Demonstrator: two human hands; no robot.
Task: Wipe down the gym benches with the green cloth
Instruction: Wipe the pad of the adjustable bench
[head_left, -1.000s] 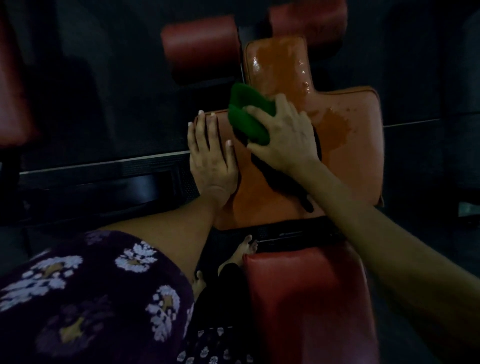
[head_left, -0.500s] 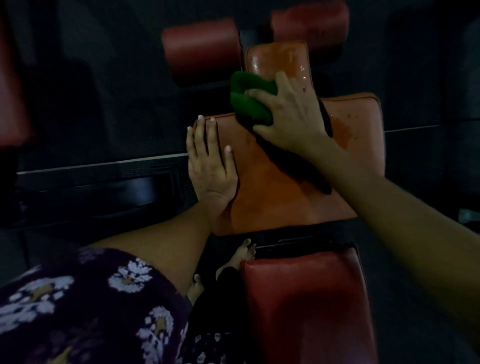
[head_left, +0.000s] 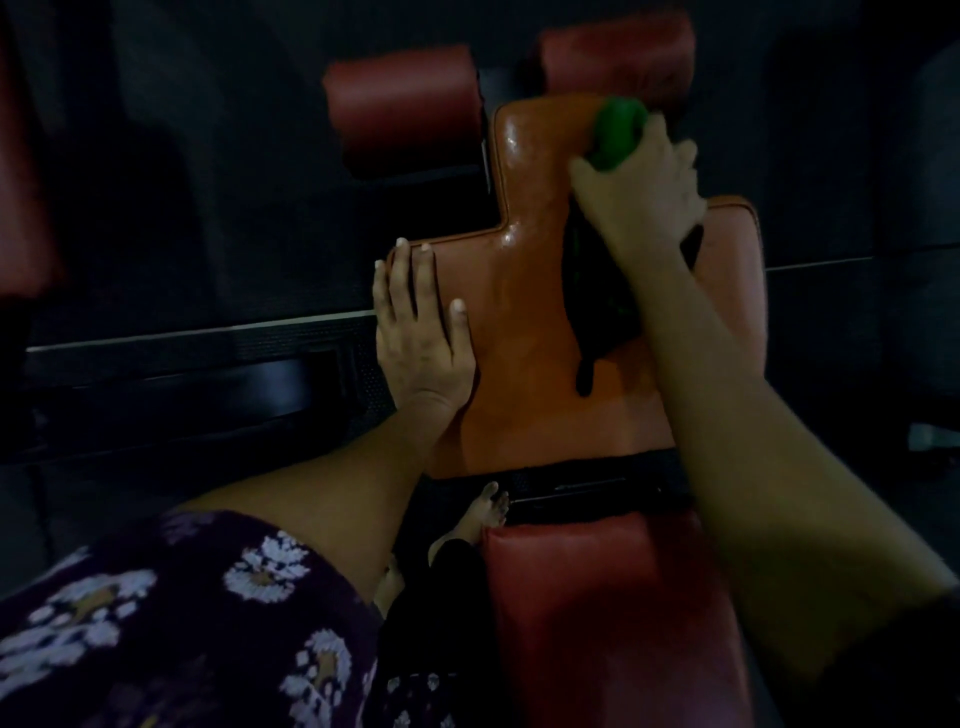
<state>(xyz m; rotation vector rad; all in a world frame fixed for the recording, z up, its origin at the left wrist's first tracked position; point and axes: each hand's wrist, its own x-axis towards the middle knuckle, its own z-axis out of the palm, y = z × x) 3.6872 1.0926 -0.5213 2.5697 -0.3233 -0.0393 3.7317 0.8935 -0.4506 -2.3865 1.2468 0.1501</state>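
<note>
Dim room, detail poor. Orange bench pad (head_left: 524, 332), T-shaped, narrow neck at the far end, surface glossy near the neck. Darker red pad (head_left: 613, 613) nearer the camera, its lower end cut off by the frame. Two red roller pads (head_left: 400, 98) beyond the neck, blurred.

Right arm reaches long across the bench; right hand (head_left: 641, 192) at the neck's right side, fingers curled round the green cloth (head_left: 618, 132), which is bunched against the top of the neck. A dark length hangs below the wrist; cannot tell what it is.

Left hand (head_left: 421, 332) flat on the pad's left edge, fingers straight and together, thumb apart.

Floral sleeve (head_left: 171, 623) lower left. Bare foot (head_left: 480, 514) between the pads, partly hidden.
</note>
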